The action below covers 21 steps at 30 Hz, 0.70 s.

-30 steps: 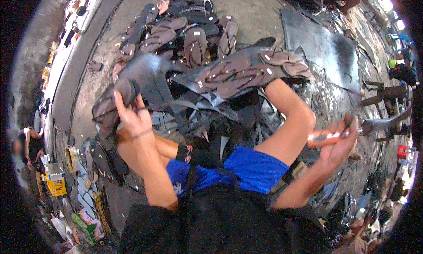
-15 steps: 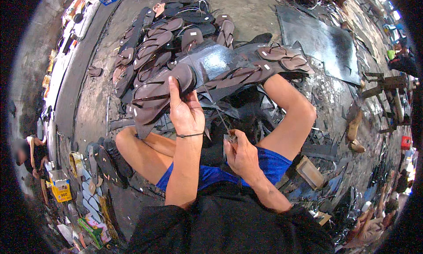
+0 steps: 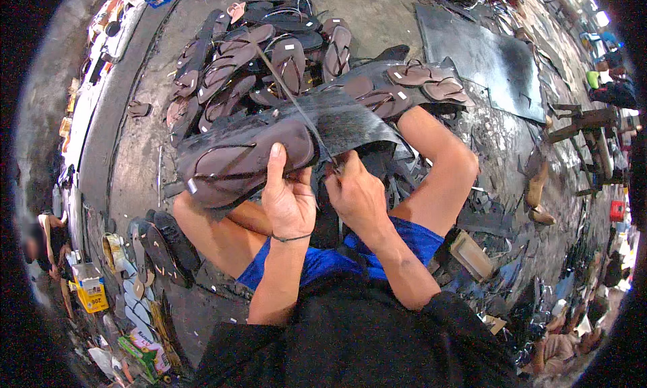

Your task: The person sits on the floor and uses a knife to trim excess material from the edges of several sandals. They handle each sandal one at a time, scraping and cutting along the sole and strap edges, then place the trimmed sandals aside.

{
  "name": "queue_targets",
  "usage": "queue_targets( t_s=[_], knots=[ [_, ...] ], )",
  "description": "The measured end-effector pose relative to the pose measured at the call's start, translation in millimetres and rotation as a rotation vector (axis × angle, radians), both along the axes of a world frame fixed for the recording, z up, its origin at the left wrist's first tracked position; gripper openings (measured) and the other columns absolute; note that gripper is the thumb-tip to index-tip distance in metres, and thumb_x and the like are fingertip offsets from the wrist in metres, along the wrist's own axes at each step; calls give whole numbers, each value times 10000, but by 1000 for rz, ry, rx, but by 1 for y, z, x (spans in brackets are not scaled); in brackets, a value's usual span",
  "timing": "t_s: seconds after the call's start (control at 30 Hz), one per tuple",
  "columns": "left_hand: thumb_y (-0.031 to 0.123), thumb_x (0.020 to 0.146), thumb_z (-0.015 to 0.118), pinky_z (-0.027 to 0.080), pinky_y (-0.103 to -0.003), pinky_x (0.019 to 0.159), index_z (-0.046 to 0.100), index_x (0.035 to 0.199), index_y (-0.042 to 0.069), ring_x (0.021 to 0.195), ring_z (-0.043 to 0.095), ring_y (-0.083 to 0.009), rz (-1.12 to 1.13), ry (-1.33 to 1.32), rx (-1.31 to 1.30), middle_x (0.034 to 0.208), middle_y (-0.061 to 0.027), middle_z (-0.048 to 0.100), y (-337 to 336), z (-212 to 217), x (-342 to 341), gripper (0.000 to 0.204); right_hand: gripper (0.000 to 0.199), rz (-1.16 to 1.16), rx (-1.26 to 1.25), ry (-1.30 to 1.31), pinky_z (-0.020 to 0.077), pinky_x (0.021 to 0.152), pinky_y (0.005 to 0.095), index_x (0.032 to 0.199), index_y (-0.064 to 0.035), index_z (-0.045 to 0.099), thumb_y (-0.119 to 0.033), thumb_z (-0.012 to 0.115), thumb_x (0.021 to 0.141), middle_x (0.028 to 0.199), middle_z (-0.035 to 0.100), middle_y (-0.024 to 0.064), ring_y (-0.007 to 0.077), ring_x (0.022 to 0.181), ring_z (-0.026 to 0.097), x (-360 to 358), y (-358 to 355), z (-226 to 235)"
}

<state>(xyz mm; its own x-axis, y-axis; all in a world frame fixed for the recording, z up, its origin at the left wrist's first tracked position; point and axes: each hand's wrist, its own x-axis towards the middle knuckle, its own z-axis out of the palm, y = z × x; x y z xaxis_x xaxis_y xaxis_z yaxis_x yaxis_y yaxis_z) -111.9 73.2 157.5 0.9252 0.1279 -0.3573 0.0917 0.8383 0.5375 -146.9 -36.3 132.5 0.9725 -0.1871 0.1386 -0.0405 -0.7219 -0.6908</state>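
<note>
My left hand (image 3: 286,198) presses a brown sandal (image 3: 242,160) flat onto a dark rubber sheet (image 3: 357,122), thumb on the sandal's heel end. My right hand (image 3: 356,194) is closed round the handle of a long thin blade (image 3: 293,100) that slants up and away along the sandal's edge. The sheet rests over my bare knees, and I wear blue shorts (image 3: 337,256). Two more brown sandals (image 3: 424,81) lie on the sheet's far right part.
A heap of brown and black sandals (image 3: 263,48) covers the concrete floor ahead. A big dark sheet (image 3: 482,51) lies at the upper right. Soles (image 3: 162,246) are stacked by my left knee. Scraps, small wooden blocks (image 3: 472,253) and boxes litter the sides. Another person sits at the far left.
My right hand came in from the far right with the blade and now holds it against the sandal's edge. My left hand shifted from lifting the sheet to pressing a sandal on it.
</note>
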Motion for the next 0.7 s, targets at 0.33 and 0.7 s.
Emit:
queue_targets(
  t_s=[0.33,0.7],
  knots=[
    [131,859,586,533,-439,961,549,1256,-36,1054,664,-284,-388,33,208,1161,-148,663,61,-27,-39,433,384,147,1014,553,503,624,281,1142,-28,687,-338,705,917,886,708,49,114,726,631,23,-24,35],
    [324,952,666,534,-345,895,562,1257,4,978,656,-196,-161,159,335,1110,-80,656,47,-22,-15,454,300,26,706,16,488,645,265,1179,7,629,-92,714,909,795,616,27,120,737,607,-24,3,48]
  ],
)
